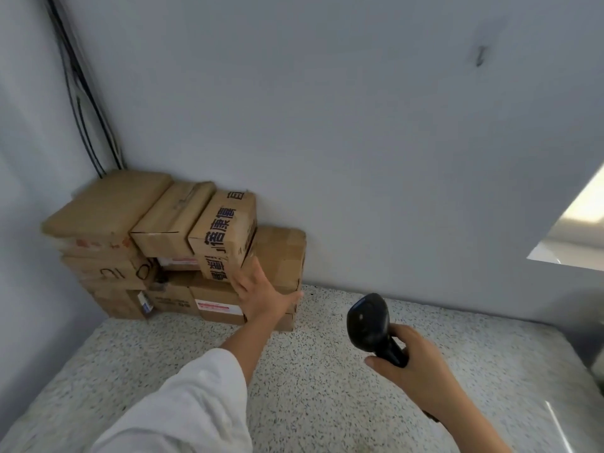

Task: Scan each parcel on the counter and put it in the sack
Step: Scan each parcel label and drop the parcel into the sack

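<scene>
several cardboard parcels (108,210) sit stacked in the corner of the speckled counter (327,403), against the wall (327,125); the left hand (261,295), fingers straight and spread, reaches the lower edge of the printed box (225,233); the right hand (415,371) is curled round a black scanner (369,322).

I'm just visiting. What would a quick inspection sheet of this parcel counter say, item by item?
Surface: speckled counter.
Job's things: cardboard parcels stacked in the corner, a printed box on top; black scanner; no sack in view.
Clutter: nothing seen.
Hands: left hand has straight fingers and reaches to the stack just below the printed box; right hand grips the scanner's handle.
Cables: black cables run down the wall corner behind the stack.
Surroundings: grey wall; bright opening at the right.
</scene>
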